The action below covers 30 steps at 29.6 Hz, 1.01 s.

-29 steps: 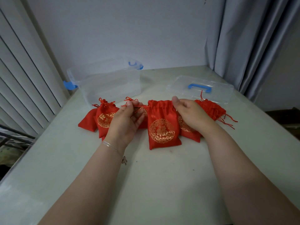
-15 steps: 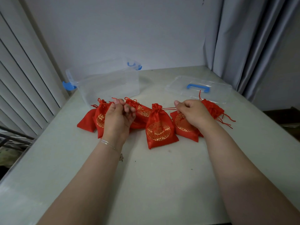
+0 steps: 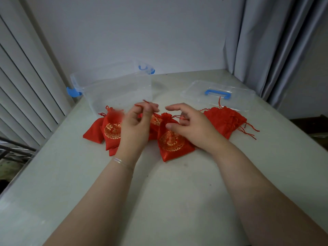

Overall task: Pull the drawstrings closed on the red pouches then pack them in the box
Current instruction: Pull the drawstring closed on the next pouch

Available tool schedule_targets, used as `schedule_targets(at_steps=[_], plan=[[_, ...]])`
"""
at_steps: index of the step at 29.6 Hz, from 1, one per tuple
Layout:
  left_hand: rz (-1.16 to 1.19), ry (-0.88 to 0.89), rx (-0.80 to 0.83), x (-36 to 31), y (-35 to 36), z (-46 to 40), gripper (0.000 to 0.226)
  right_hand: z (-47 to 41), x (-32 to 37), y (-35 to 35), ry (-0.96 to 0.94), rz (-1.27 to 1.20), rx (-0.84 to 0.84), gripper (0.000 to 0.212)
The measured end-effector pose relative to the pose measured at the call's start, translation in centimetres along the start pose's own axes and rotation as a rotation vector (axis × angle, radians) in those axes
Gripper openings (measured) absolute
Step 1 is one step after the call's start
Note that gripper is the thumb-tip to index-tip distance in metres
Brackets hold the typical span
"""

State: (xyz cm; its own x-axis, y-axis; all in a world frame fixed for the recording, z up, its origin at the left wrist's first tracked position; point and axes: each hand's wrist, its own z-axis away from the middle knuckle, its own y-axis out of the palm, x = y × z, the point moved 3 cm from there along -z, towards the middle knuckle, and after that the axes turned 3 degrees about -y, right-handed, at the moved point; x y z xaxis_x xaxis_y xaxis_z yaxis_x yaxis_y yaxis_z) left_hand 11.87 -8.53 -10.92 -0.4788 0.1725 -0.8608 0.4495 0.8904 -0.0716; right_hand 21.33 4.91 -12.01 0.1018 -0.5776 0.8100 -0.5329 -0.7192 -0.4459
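On the pale counter point(image 3: 177, 192) a row of red pouches lies across the middle. The centre pouch point(image 3: 171, 141), its neck gathered tight, rests between the two hands. The left hand point(image 3: 136, 125) pinches a red drawstring point(image 3: 142, 103) between its curled fingers, raised above the pouches. The right hand point(image 3: 191, 125) hovers over the centre pouch with fingers loosely curved, a string end point(image 3: 179, 117) under them; whether it grips the string cannot be told. The clear box point(image 3: 113, 91) stands far left, its lid point(image 3: 218, 96) far right.
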Motion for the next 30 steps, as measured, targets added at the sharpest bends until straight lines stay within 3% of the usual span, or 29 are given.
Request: schedule_targets(at_steps=[3,5,7,11,14,19,21,25,30], plan=[[-0.221,0.234,0.188,-0.2,1.4,0.8,0.021,0.1,0.6,1.3,-0.047,0.267,0.049,0.020],[-0.193,0.226,0.264,-0.1,2.3,1.5,0.023,0.0,0.7,1.3,-0.059,0.308,0.041,0.032],[-0.097,0.161,0.305,-0.1,2.7,1.7,0.023,0.1,0.7,1.2,-0.096,0.229,0.035,0.037],[-0.105,0.029,0.360,1.2,2.4,1.3,0.054,0.1,0.5,0.8,-0.095,-0.101,0.007,0.015],[-0.111,-0.031,0.365,1.9,2.3,1.0,0.054,0.0,0.9,0.4,-0.057,-0.240,-0.023,0.018],[-0.186,0.015,0.249,2.3,2.0,0.7,0.029,0.0,0.8,0.0,-0.013,-0.184,-0.055,0.024],[-0.253,-0.029,0.202,3.2,1.6,0.2,0.038,0.0,0.9,-0.2,-0.016,-0.186,-0.057,0.026],[-0.398,-0.121,0.361,4.2,2.0,0.2,0.060,0.2,1.5,-0.2,-0.014,-0.201,-0.007,0.025],[-0.486,-0.089,0.266,3.4,2.0,0.2,0.033,0.3,1.7,-0.8,-0.016,-0.145,-0.049,0.019]])
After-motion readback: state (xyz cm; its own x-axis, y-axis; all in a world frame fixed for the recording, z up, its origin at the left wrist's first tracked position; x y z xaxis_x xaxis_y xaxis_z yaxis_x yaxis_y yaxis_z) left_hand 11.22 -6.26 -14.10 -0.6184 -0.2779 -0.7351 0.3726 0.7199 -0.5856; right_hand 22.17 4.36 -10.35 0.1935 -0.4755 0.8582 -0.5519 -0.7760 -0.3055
